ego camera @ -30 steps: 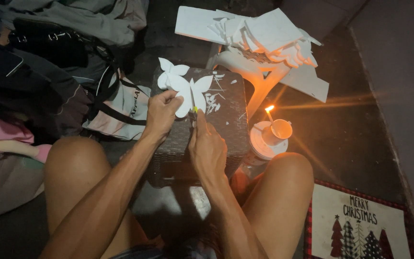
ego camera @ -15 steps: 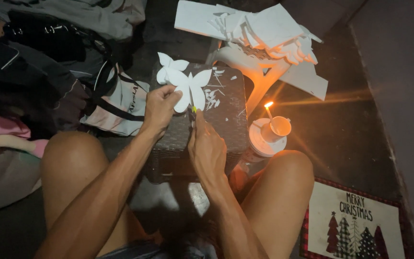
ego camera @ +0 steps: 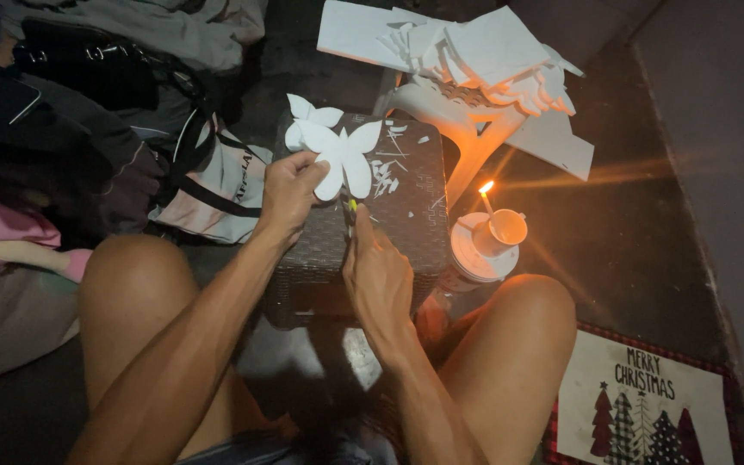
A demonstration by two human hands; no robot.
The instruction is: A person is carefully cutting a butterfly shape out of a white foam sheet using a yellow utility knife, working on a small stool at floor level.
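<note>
Nearest the camera were the person's bare knees, and between them the right hand [ego camera: 378, 271] was closed around a small cutting tool [ego camera: 350, 209] with a yellowish tip, its point set at the lower edge of a white butterfly cutout [ego camera: 344, 155]. The left hand [ego camera: 288, 189] gripped that butterfly by its left wing, fingers curled tight on the sheet, holding it just above a dark woven stool [ego camera: 406, 215] strewn with white scraps. A second white cutout [ego camera: 307, 112] lay behind the first, partly covered by it. To the right of the stool a lit candle [ego camera: 486, 194] stood on a white lid beside a small cup [ego camera: 507, 229], close to the person's right knee. Beyond lay a white plastic chair [ego camera: 449, 120] heaped with foam sheets [ego camera: 475, 52], and bags [ego camera: 88, 95] on the left. In my judgement the blade could slip toward the left thumb, since the light was poor and the fingers sat close to the cut; a nudge of the knee could also tip the flame toward the foam.
</note>
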